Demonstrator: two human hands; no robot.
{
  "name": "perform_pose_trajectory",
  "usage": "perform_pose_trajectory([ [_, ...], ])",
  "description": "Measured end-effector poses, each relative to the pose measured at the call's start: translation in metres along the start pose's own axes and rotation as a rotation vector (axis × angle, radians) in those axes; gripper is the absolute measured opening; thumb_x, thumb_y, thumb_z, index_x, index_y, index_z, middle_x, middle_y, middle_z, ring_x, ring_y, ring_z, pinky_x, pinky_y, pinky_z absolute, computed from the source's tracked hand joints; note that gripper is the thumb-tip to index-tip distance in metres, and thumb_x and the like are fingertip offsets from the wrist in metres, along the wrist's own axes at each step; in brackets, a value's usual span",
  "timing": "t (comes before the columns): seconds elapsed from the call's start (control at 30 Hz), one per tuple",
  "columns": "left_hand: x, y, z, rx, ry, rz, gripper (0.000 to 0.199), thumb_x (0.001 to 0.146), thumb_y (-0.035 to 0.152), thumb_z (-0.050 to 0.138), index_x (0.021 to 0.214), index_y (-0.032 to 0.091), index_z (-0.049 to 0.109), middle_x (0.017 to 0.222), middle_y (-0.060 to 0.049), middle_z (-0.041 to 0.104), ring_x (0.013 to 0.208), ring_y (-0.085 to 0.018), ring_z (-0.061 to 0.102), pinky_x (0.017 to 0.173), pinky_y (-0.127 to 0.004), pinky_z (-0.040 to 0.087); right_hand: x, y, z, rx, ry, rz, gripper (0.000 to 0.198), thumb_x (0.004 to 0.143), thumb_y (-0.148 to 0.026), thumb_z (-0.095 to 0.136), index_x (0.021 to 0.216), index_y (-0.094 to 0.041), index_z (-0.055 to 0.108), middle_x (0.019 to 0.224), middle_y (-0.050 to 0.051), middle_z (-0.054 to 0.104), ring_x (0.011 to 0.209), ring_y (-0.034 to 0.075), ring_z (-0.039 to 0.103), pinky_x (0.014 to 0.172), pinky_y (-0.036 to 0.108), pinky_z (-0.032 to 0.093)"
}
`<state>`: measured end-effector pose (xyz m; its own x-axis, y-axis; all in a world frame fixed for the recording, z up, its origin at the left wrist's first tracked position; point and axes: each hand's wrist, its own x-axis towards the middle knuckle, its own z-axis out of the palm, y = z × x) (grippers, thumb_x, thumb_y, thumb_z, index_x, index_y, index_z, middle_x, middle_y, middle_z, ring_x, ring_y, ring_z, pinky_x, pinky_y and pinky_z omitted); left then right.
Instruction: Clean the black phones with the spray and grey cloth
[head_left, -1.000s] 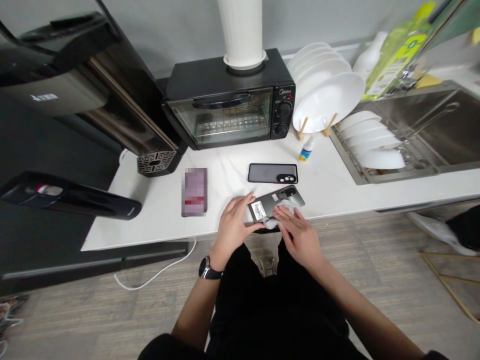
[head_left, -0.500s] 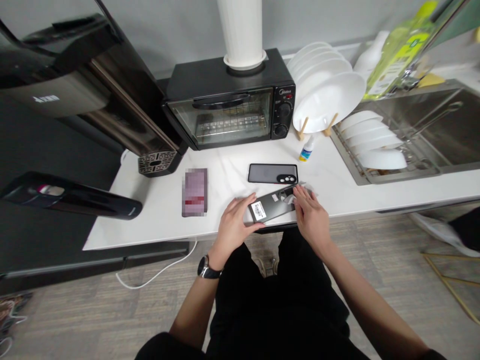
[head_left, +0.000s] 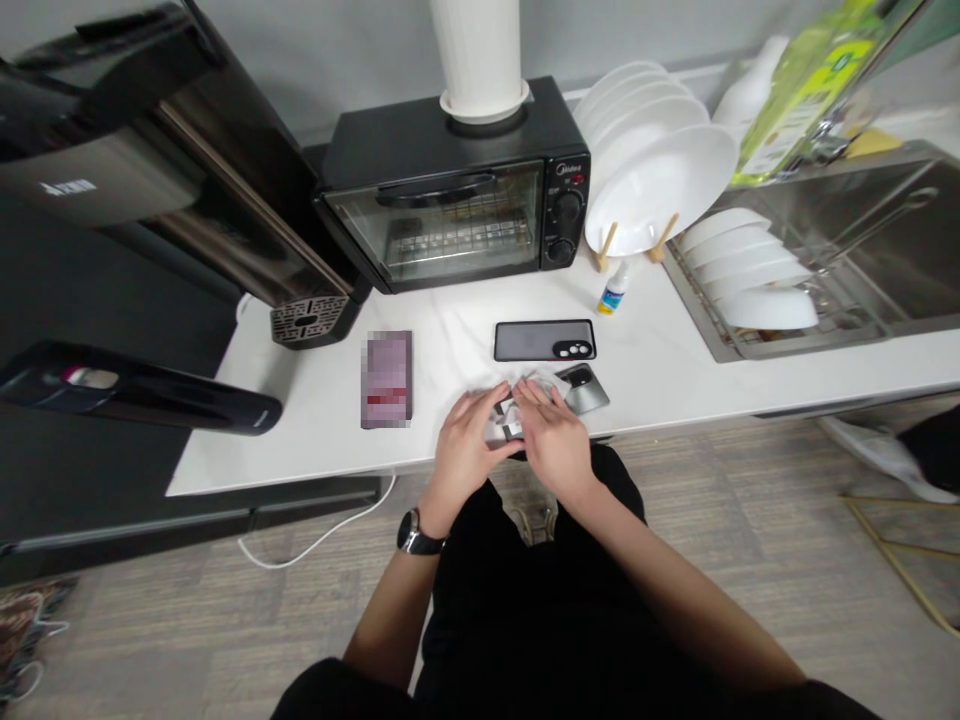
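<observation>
The phone (head_left: 589, 397) lies back-up near the front edge of the white table (head_left: 442, 312), camera end to the right. It looks light and stiff, its glossy back probably slippery and breakable, so the long edges seem the safest hold. The left hand (head_left: 465, 440) clasps the other end between thumb and fingers. The right hand (head_left: 556, 445) lays its fingers, close together, on a pale cloth (head_left: 553, 381) over it; from where I stand, I can't tell whether they pinch it. Beyond lies a phone case (head_left: 529, 342).
</observation>
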<state>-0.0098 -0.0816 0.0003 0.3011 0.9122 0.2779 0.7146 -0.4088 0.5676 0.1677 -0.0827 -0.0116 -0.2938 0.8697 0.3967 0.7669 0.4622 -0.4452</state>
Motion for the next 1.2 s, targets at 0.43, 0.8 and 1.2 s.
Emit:
perform_pose_trajectory([
  [0.43, -0.003, 0.001, 0.000, 0.053, 0.037, -0.026, 0.084, 0.081, 0.035, 0.090, 0.154, 0.028, 0.049, 0.148, -0.008, 0.065, 0.134, -0.030, 0.061, 0.119, -0.050, 0.048, -0.046, 0.025, -0.034, 0.142, -0.077, -0.064, 0.041, 0.108, -0.018, 0.044, 0.145, -0.021, 0.062, 0.149, 0.007, 0.066, 0.144, 0.021, 0.058, 0.129, 0.053, 0.039],
  [0.8, -0.002, 0.000, 0.000, 0.005, 0.012, -0.015, 0.093, 0.079, 0.042, 0.090, 0.158, 0.031, 0.042, 0.145, -0.008, 0.069, 0.132, -0.031, 0.062, 0.117, -0.054, 0.048, -0.028, 0.084, -0.047, -0.057, 0.085, 0.141, 0.043, 0.110, -0.025, 0.041, 0.149, -0.019, 0.060, 0.149, 0.011, 0.065, 0.143, 0.026, 0.059, 0.124, 0.055, 0.045],
  [1.2, 0.000, 0.002, -0.001, 0.019, -0.001, -0.034, 0.083, 0.081, 0.044, 0.089, 0.153, 0.029, 0.050, 0.148, -0.009, 0.066, 0.133, -0.032, 0.061, 0.118, -0.053, 0.048, -0.006, 0.065, -0.024, -0.128, 0.117, 0.222, 0.045, 0.110, -0.022, 0.039, 0.148, -0.010, 0.061, 0.151, 0.019, 0.061, 0.145, 0.033, 0.057, 0.122, 0.058, 0.046],
])
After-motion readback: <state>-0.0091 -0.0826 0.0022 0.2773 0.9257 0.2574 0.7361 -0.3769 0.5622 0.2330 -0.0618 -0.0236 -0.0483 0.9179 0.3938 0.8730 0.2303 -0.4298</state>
